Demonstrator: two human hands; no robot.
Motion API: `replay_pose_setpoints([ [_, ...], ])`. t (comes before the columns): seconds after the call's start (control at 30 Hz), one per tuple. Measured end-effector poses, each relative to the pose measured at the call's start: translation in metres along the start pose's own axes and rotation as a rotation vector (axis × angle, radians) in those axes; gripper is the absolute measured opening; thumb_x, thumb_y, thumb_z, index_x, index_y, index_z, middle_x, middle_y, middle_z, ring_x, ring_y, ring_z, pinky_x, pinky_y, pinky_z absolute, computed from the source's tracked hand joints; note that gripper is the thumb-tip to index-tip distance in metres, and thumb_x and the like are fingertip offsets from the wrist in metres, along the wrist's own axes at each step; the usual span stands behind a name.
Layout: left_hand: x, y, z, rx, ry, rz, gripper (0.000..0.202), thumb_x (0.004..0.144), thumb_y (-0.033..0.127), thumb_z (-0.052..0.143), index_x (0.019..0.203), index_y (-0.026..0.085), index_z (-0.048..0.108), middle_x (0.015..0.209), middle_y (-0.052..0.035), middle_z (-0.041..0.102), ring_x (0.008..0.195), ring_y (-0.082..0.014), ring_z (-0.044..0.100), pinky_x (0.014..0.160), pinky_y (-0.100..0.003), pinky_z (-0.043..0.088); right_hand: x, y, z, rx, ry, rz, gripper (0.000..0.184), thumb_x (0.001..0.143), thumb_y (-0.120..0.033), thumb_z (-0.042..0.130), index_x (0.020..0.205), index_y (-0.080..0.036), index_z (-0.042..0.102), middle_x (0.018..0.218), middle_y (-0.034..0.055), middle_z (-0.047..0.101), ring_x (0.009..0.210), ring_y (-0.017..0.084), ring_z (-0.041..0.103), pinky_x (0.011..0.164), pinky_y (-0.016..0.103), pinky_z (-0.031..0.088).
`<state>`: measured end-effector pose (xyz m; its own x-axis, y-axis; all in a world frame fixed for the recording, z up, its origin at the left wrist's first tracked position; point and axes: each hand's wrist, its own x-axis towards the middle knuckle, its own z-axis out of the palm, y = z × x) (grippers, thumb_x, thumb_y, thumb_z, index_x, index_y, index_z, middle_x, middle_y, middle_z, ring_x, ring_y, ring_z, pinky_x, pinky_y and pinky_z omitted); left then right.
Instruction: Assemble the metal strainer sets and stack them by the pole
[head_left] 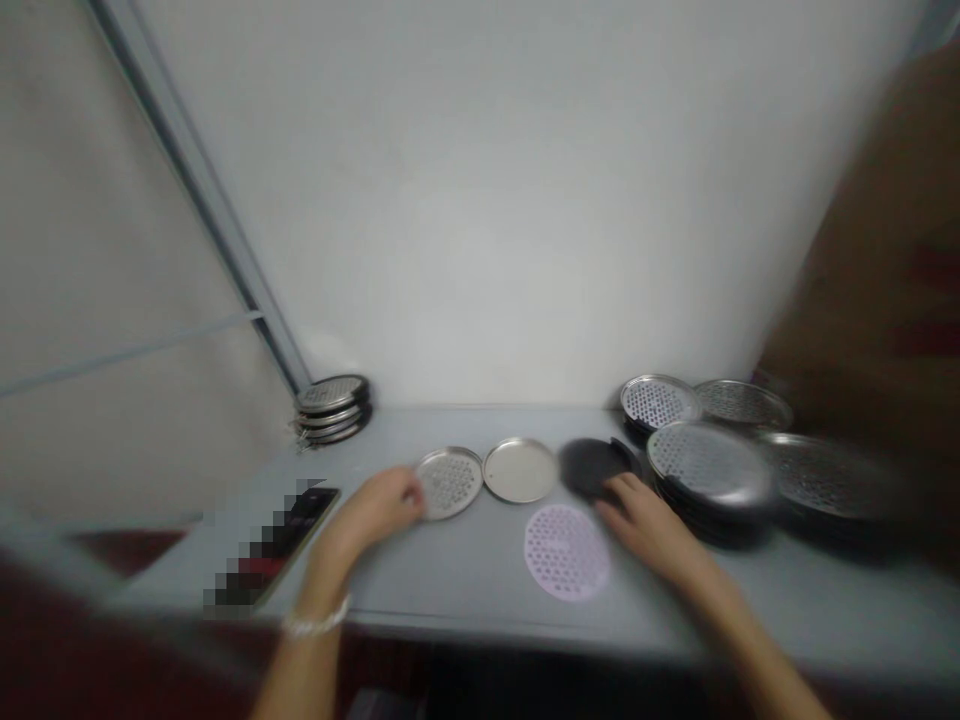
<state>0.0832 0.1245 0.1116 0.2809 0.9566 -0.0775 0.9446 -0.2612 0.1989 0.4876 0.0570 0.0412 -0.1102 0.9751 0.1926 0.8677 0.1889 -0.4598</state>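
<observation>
My left hand (382, 510) rests on the grey table (465, 580), its fingers curled round the left rim of a perforated metal disc (450, 482). Right of that disc lies a plain shallow metal dish (520, 469). My right hand (645, 520) reaches across the table with its fingertips on the near edge of a black round lid (596, 466). A pale pink perforated mat (566, 551) lies flat between my hands, near the front edge. The picture is blurred by motion.
Stacks of perforated metal discs (709, 462) stand at the right, with further ones (660, 402) behind. A smaller stack of discs (332, 407) sits at the back left corner by the wall. A phone (300, 525) lies at the left.
</observation>
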Motion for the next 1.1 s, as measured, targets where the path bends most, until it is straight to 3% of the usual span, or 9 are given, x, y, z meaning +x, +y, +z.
replay_pose_setpoints([
  [0.17, -0.005, 0.010, -0.003, -0.122, -0.195, 0.113, 0.016, 0.074, 0.026, 0.065, 0.079, 0.022, 0.080, 0.076, 0.0006, 0.078, 0.076, -0.0187, 0.071, 0.068, -0.023, 0.045, 0.000, 0.000, -0.001, 0.012, -0.001, -0.005, 0.036, 0.099, -0.036, 0.046, 0.124, -0.015, 0.063, 0.125, 0.0165, 0.062, 0.115, 0.030, 0.063, 0.102, 0.039, 0.047],
  [0.3, 0.000, 0.007, 0.000, -0.050, -0.099, 0.015, 0.017, 0.080, 0.026, 0.062, 0.080, 0.021, 0.077, 0.080, -0.0014, 0.078, 0.080, -0.0196, 0.071, 0.070, -0.024, 0.044, 0.000, -0.001, -0.002, 0.003, -0.002, 0.001, 0.035, 0.099, -0.035, 0.046, 0.123, -0.015, 0.063, 0.125, 0.0166, 0.062, 0.114, 0.031, 0.064, 0.101, 0.040, 0.048],
  [0.47, 0.009, -0.006, 0.009, 0.048, 0.051, -0.186, 0.026, 0.088, 0.027, 0.056, 0.108, 0.018, 0.071, 0.103, -0.0124, 0.077, 0.094, -0.0263, 0.070, 0.079, -0.030, 0.045, 0.000, -0.001, -0.001, -0.008, 0.009, 0.007, 0.034, 0.099, -0.035, 0.047, 0.123, -0.015, 0.063, 0.126, 0.0161, 0.062, 0.114, 0.030, 0.064, 0.101, 0.038, 0.047],
  [0.67, 0.012, -0.012, 0.016, 0.064, 0.010, -0.222, 0.021, 0.085, 0.030, 0.064, 0.103, 0.022, 0.069, 0.098, -0.0081, 0.078, 0.091, -0.0245, 0.072, 0.075, -0.028, 0.045, -0.001, -0.002, -0.001, -0.009, 0.014, 0.005, 0.033, 0.099, -0.035, 0.048, 0.121, -0.015, 0.064, 0.124, 0.0156, 0.063, 0.112, 0.030, 0.065, 0.100, 0.038, 0.048],
  [1.1, 0.017, -0.018, 0.024, 0.037, 0.005, -0.218, 0.019, 0.081, 0.029, 0.069, 0.097, 0.020, 0.062, 0.094, -0.0058, 0.075, 0.085, -0.0210, 0.069, 0.067, -0.025, 0.040, 0.000, -0.002, -0.001, -0.004, 0.021, 0.001, 0.033, 0.098, -0.035, 0.048, 0.121, -0.016, 0.064, 0.123, 0.0151, 0.063, 0.112, 0.030, 0.065, 0.099, 0.039, 0.049],
])
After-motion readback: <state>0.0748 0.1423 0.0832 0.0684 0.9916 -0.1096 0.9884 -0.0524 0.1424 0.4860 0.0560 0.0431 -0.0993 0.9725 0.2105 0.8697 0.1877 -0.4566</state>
